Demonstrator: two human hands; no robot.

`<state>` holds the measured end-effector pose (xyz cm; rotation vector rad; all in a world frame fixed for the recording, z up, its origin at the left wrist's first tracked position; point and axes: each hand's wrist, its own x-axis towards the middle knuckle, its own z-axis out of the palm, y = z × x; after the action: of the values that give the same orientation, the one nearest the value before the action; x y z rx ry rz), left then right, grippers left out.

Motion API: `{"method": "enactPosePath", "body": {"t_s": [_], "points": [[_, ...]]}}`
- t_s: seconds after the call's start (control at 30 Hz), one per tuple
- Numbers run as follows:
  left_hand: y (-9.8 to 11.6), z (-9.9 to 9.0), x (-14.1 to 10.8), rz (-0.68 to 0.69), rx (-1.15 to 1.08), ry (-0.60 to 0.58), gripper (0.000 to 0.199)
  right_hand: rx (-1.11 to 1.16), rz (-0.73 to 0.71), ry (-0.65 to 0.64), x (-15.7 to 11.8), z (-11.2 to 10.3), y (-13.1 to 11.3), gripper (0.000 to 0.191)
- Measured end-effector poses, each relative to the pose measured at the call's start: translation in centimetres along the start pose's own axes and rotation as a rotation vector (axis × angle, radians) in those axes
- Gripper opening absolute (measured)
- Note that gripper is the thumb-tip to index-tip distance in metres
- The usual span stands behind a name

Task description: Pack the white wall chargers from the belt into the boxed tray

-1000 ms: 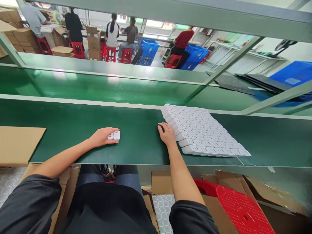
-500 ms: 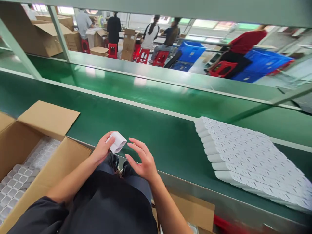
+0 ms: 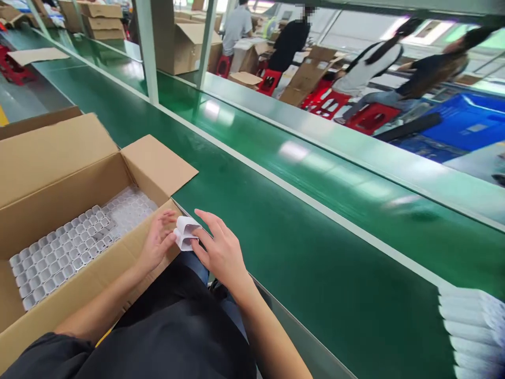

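Note:
Two short white hollow sleeves (image 3: pixel 183 225) with rounded square ends sit one against the other between my hands, above the near edge of the green conveyor. My right hand (image 3: pixel 221 252) grips them, with fingers reaching into their open ends. On their other side is my left hand (image 3: pixel 158 243), its fingers spread and its thumb close to the sleeves; whether the thumb touches them I cannot tell. Left of me, an open cardboard box (image 3: pixel 98 263) contains many similar hollow white pieces (image 3: pixel 55 258) in rows, partly under clear plastic (image 3: pixel 130 208).
The green conveyor belt (image 3: pixel 276 226) runs across in front of me. At the right edge lies a block of stacked white sleeves (image 3: pixel 469 326). Metal posts (image 3: pixel 147 52) stand along the belt. Beyond are seated people, red stools (image 3: pixel 371 118), blue bins (image 3: pixel 469 123) and cartons.
The view has swung left, bringing more of the box into sight. My right hand has closed on the sleeves, fingers in their openings, and my left hand has loosened its hold.

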<state>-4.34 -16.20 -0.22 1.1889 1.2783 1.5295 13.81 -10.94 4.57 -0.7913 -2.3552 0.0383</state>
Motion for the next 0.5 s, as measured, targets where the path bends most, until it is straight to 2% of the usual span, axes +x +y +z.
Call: {"method": "enactPosePath", "body": {"t_s": [0.07,0.1,0.17,0.23,0.3,0.37,0.43,0.5], "points": [[1.8,-2.3,-0.3,0.316,0.471,-0.011,0.05,-0.053,-0.074,-0.081,1.3,0.1,-0.4,0.014],[2.7,-3.2,-0.4,0.408,0.681,-0.052,0.044,-0.07,-0.113,-0.118,1.8,0.3,-0.7,0.013],[4.1,-4.3,-0.5,0.492,0.99,-0.131,0.03,-0.08,-0.18,-0.166,2.9,1.1,-1.4,0.013],[4.9,-5.0,-0.3,0.513,1.169,-0.163,0.017,-0.071,-0.234,-0.177,4.1,2.2,-2.3,0.013],[4.9,-6.2,0.2,0.495,1.27,-0.199,0.014,-0.05,-0.289,-0.176,5.3,3.6,-3.3,0.015],[4.5,-8.2,0.7,0.425,1.291,-0.276,0.016,0.012,-0.327,-0.172,6.1,4.9,-4.0,0.016],[3.9,-11.4,1.0,0.287,1.247,-0.32,0.015,0.104,-0.309,-0.164,6.0,5.6,-3.6,0.02],[3.1,-15.4,1.3,0.073,1.189,-0.265,0.014,0.15,-0.213,-0.144,4.8,5.8,-1.6,0.027]]}}
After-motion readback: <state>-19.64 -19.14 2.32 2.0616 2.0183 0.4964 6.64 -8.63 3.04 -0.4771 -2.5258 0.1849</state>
